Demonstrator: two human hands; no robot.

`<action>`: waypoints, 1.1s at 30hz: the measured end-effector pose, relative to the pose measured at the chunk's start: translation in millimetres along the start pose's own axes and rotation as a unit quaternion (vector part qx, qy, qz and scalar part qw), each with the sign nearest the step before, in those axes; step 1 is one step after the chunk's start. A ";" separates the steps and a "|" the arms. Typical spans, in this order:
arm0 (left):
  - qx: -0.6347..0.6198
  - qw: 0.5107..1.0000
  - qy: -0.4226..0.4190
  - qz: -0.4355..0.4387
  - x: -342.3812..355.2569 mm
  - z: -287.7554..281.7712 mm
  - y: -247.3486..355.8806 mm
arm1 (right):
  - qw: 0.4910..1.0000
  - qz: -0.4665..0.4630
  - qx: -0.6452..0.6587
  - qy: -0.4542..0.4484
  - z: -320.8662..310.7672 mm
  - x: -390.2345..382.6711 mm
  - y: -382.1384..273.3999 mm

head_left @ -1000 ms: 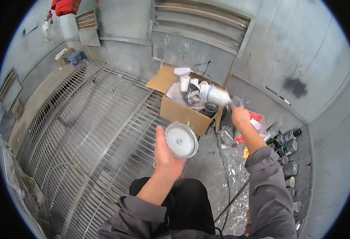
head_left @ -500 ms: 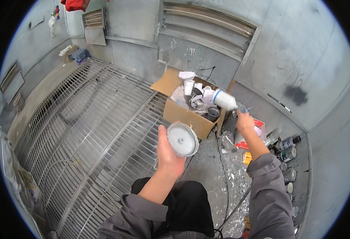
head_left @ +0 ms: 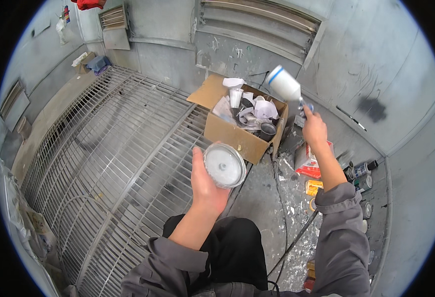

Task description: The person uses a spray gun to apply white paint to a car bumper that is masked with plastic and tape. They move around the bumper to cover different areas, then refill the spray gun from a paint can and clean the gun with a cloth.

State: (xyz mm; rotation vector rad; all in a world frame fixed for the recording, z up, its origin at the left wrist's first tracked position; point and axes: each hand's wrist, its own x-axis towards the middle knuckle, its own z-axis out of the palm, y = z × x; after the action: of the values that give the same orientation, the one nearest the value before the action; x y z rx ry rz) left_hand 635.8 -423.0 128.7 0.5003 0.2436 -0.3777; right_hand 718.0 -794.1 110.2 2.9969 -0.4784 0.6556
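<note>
My left hand [head_left: 208, 192] is wrapped around a round, pale, translucent tub [head_left: 223, 165], its flat circular face with a small centre knob turned up to me. The thumb lies along its left side. Off to the right, my right hand [head_left: 315, 131] grips a paint spray gun [head_left: 304, 106], whose body is mostly covered by the fingers. A white cup [head_left: 284, 84] with a blue band sits on the gun, tilted up and to the left. Behind the tub stands an open cardboard box [head_left: 237, 136] full of used paper and plastic cups and crumpled sheets.
A metal floor grating [head_left: 113, 143] spreads over the left. Right of the box are a red and white carton [head_left: 307, 161] and several paint cans [head_left: 363, 183] along the wall. A black hose [head_left: 297, 240] crosses the paint-spattered floor. A vented panel [head_left: 257, 29] is on the far wall.
My right hand has moved up and slightly right with the spray gun, and its cup has lifted away from above the box. My left hand with the tub has barely shifted.
</note>
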 end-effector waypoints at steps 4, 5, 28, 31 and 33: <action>-0.010 1.000 -0.010 0.010 6.4 -2.8 3.7 | 0.980 -0.035 -0.095 -0.172 47.7 -20.5 37.7; -0.012 1.000 0.000 0.014 8.1 -2.8 4.6 | 0.984 0.007 -0.071 -0.162 63.7 -29.1 44.0; 0.062 0.997 0.013 0.045 23.0 11.9 10.5 | 0.688 0.416 0.578 -0.140 196.1 -256.2 -117.4; 0.060 0.998 -0.007 0.032 25.0 17.5 -1.6 | 0.717 0.384 0.563 -0.144 222.5 -276.8 -110.4; 0.062 0.997 -0.004 0.037 21.6 13.9 -0.4 | 0.704 0.357 0.595 -0.149 212.2 -275.7 -123.1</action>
State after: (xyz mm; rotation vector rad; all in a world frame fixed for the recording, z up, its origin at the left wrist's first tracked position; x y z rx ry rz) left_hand 657.1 -436.7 133.6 0.6287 0.1948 -0.3246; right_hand 602.8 -618.4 -193.2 4.0695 -2.0123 0.6280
